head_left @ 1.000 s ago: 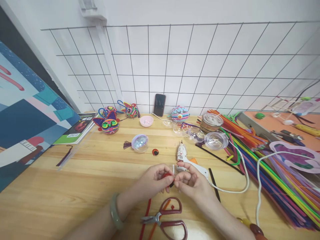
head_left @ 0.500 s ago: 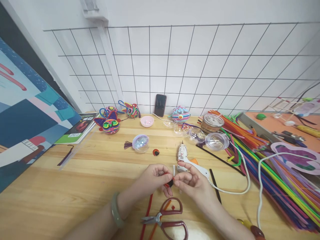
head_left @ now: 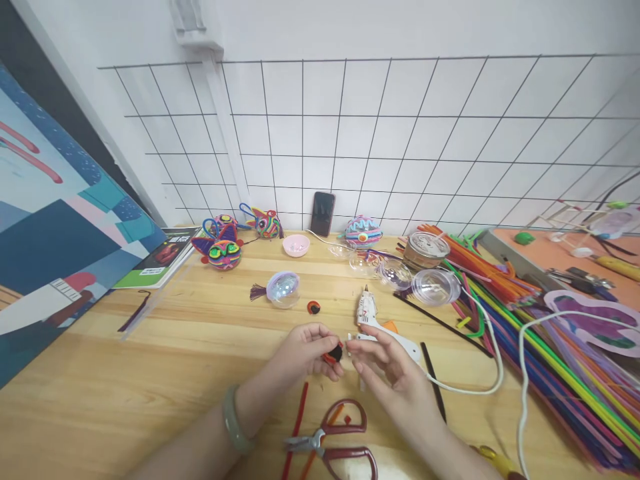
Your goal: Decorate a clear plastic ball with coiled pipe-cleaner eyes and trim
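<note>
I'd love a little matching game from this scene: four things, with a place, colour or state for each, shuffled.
Things:
1. phone
2. scissors
3. glue gun
4. left hand

Clues:
A. mostly white
B. holding a red-and-black piece
C. lying across a red strip
D. standing by the wall

Pairs: 1-D, 2-C, 3-A, 4-B

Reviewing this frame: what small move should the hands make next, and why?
Probably bring the right hand's thumb and fingertips in to pinch the edge of the black-and-red piece. The left hand already grips that piece, while the right hand is open close beside it, with nothing clearly visible in its fingers, so a second grip seems the shortest useful move.
</note>
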The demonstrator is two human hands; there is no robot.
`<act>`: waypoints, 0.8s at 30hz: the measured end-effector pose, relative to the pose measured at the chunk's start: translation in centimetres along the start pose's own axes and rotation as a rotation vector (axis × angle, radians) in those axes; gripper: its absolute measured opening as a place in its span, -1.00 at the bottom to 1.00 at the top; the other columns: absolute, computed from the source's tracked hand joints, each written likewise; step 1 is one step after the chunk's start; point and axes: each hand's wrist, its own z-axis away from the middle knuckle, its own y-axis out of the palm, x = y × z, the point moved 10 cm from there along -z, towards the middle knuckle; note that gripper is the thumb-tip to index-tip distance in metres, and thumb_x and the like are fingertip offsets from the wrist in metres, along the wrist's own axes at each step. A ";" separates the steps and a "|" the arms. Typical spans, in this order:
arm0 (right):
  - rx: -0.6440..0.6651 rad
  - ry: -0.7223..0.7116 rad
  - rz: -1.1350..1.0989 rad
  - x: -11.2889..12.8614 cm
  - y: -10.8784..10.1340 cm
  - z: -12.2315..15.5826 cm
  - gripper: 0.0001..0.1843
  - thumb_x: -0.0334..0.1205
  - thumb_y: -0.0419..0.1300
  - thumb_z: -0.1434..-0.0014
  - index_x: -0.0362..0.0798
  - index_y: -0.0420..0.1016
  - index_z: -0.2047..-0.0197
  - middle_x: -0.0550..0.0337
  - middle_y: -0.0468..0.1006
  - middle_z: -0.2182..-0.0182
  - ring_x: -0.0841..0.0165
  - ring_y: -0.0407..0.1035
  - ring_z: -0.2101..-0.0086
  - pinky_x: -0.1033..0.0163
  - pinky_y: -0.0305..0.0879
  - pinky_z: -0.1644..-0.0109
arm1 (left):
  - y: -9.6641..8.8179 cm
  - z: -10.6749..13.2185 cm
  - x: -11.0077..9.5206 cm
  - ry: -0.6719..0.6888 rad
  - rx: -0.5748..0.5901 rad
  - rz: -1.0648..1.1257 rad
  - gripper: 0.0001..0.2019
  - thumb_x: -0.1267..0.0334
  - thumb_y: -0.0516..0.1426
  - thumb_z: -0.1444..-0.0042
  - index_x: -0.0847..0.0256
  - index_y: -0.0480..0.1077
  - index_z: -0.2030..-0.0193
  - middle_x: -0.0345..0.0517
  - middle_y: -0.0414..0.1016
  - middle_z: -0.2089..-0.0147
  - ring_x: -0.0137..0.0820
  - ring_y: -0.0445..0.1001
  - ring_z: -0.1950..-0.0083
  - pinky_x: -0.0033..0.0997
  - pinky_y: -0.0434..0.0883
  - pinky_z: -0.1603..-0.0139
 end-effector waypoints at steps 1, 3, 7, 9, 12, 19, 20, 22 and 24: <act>0.014 -0.041 0.058 0.3 0.1 0.2 -0.52 -0.13 0.22 -0.10 0.05 0.22 -0.08 0.03 0.55 0.09 0.22 0.39 0.02 0.02 0.22 -0.12 | -0.1 0.0 0.1 -0.003 -0.010 0.025 -0.66 0.11 0.32 0.20 0.31 0.31 0.45 -0.21 0.44 0.56 -0.47 0.47 0.59 -0.54 0.39 0.56; 0.030 -0.110 0.144 0.6 0.3 0.5 -0.53 -0.18 0.18 -0.13 0.06 0.20 -0.10 0.01 0.51 0.03 0.22 0.34 -0.04 0.01 0.16 -0.17 | -0.3 0.1 0.1 -0.013 -0.028 0.069 -0.68 0.16 0.32 0.18 0.31 0.33 0.43 -0.20 0.46 0.54 -0.47 0.49 0.56 -0.55 0.40 0.53; -0.032 -0.156 0.192 0.8 -0.4 0.3 -0.61 -0.17 0.17 -0.14 0.04 0.26 -0.04 0.04 0.54 0.11 0.23 0.40 0.04 0.12 0.31 -0.06 | -0.6 0.3 -0.3 0.005 -0.071 0.131 -0.70 0.20 0.33 0.18 0.32 0.34 0.40 -0.15 0.50 0.50 -0.44 0.53 0.49 -0.54 0.43 0.44; -0.060 -0.162 0.240 1.2 -0.8 0.2 -0.76 -0.14 0.19 -0.12 0.03 0.37 0.12 0.09 0.57 0.25 0.25 0.45 0.18 0.20 0.38 0.09 | -0.7 0.5 -0.8 0.030 -0.085 0.141 -0.69 0.21 0.34 0.19 0.32 0.35 0.40 -0.14 0.50 0.49 -0.41 0.54 0.45 -0.52 0.44 0.41; -0.058 -0.195 0.352 2.0 -0.9 0.3 -0.86 -0.12 0.19 -0.13 0.02 0.44 0.40 0.16 0.54 0.46 0.28 0.44 0.37 0.27 0.37 0.29 | -0.9 0.7 -1.6 0.078 -0.086 0.142 -0.70 0.22 0.34 0.18 0.33 0.35 0.38 -0.15 0.50 0.47 -0.38 0.56 0.41 -0.49 0.45 0.37; 0.009 -0.343 0.450 3.5 0.0 0.8 -0.85 -0.19 0.18 -0.13 0.04 0.55 0.41 0.17 0.58 0.50 0.27 0.44 0.46 0.25 0.34 0.37 | -2.8 1.3 -4.6 0.249 -0.171 0.140 -0.72 0.20 0.31 0.12 0.32 0.35 0.37 -0.09 0.52 0.42 -0.38 0.55 0.39 -0.47 0.45 0.34; 0.011 -0.346 0.451 3.5 0.0 0.7 -0.85 -0.19 0.17 -0.13 0.05 0.56 0.39 0.16 0.59 0.48 0.26 0.45 0.45 0.24 0.35 0.36 | -3.4 1.4 -5.1 0.278 -0.202 0.141 -0.72 0.21 0.31 0.14 0.31 0.35 0.38 -0.10 0.52 0.42 -0.39 0.55 0.40 -0.47 0.45 0.35; 0.005 -0.335 0.443 3.3 0.0 0.7 -0.85 -0.19 0.17 -0.14 0.05 0.56 0.38 0.15 0.59 0.48 0.25 0.45 0.44 0.24 0.36 0.35 | -4.7 1.5 -6.1 0.337 -0.266 0.154 -0.73 0.22 0.32 0.15 0.30 0.35 0.39 -0.14 0.51 0.44 -0.42 0.54 0.43 -0.51 0.43 0.40; -0.010 -0.323 0.433 3.2 0.0 0.7 -0.86 -0.18 0.17 -0.14 0.05 0.55 0.38 0.16 0.58 0.49 0.26 0.46 0.43 0.25 0.36 0.34 | -6.2 1.8 -7.2 0.418 -0.341 0.181 -0.74 0.22 0.31 0.15 0.28 0.36 0.39 -0.19 0.49 0.46 -0.45 0.52 0.46 -0.53 0.42 0.44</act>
